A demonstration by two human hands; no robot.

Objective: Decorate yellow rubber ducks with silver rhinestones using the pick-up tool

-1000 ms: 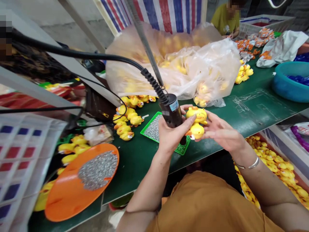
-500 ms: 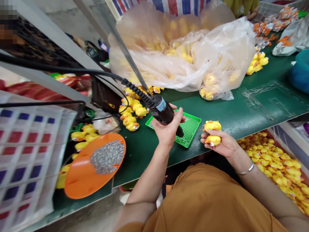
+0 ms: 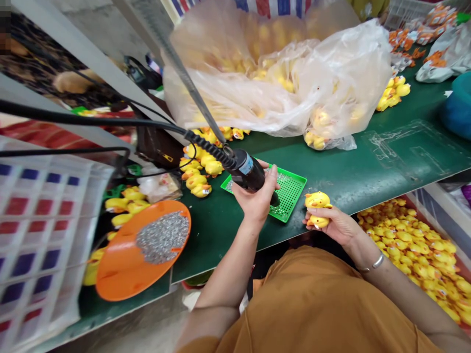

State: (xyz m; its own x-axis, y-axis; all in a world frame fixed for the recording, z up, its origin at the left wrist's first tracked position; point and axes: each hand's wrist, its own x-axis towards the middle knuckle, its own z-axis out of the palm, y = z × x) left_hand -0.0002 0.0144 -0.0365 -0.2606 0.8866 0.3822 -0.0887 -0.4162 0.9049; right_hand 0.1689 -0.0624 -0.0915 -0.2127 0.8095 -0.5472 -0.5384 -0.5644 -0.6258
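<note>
My left hand (image 3: 259, 198) is closed around a black electric screwdriver (image 3: 250, 171), its fingers wrapped round the body and its tip pointing down over a green perforated tray (image 3: 290, 196). Small metal screws lie in the tray's far part. On the right, my right hand (image 3: 333, 223) grips what look like two yellow toy ducks (image 3: 318, 200), one above the other, just beyond the table's front edge; the fingers partly cover the lower one. An orange dish (image 3: 117, 267) heaped with small screws (image 3: 164, 238) rests to the left of the tray.
A large clear plastic bag (image 3: 287, 103) of yellow toys lies at the back. More ducks (image 3: 198, 181) sit left of the tray. A full bin of ducks (image 3: 412, 245) stands at right, below the green table (image 3: 338, 171). A metal rod and black cable (image 3: 147, 122) run to the screwdriver.
The toy ducks in my right hand have turned and shifted slightly left and down. My left hand stays in nearly the same place with the screwdriver.
</note>
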